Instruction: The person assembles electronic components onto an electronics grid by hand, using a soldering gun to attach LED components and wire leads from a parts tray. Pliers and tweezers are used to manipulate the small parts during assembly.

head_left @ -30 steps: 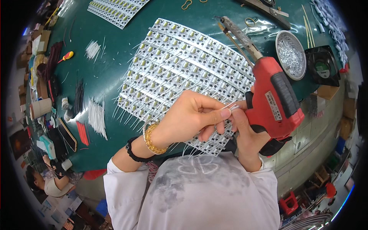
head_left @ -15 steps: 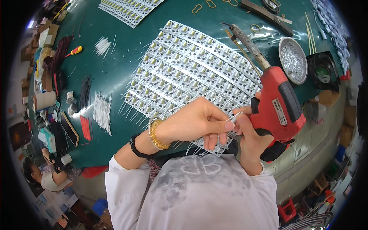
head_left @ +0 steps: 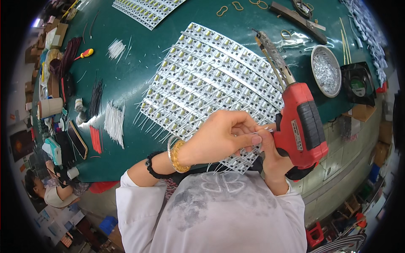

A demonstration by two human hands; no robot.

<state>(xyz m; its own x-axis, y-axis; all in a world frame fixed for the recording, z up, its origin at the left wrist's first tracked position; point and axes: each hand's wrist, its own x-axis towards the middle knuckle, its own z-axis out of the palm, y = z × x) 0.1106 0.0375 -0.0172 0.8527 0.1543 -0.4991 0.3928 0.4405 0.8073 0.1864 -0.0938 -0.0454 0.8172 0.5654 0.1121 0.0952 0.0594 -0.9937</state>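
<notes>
My left hand (head_left: pixel 228 137) is closed, its thumb and fingers pinching the ends of thin white wires (head_left: pixel 265 130). Close against it, my right hand (head_left: pixel 273 158) has its thumb and fingertips at the same wires. A red soldering gun (head_left: pixel 300 126) is also held in my right hand, its metal tip slanting up and away to the left. Both hands are over the near right corner of a white LED circuit board panel (head_left: pixel 202 78). Rows of small yellowish parts cover the panel, and many white wires stick out from it. The grip on the gun is partly hidden.
Bundles of white wires (head_left: pixel 114 124), black wires (head_left: pixel 96 99) and red wires (head_left: pixel 96 140) lie on the green table (head_left: pixel 126 84). A bowl of silvery bits (head_left: pixel 326 71) stands right, beside a black fan (head_left: pixel 357 83). At the lower left sits another person (head_left: pixel 57 192).
The hands have drawn closer together at the wires. The soldering gun has shifted slightly left and turned in my right hand. The table things appear slightly shifted right in view.
</notes>
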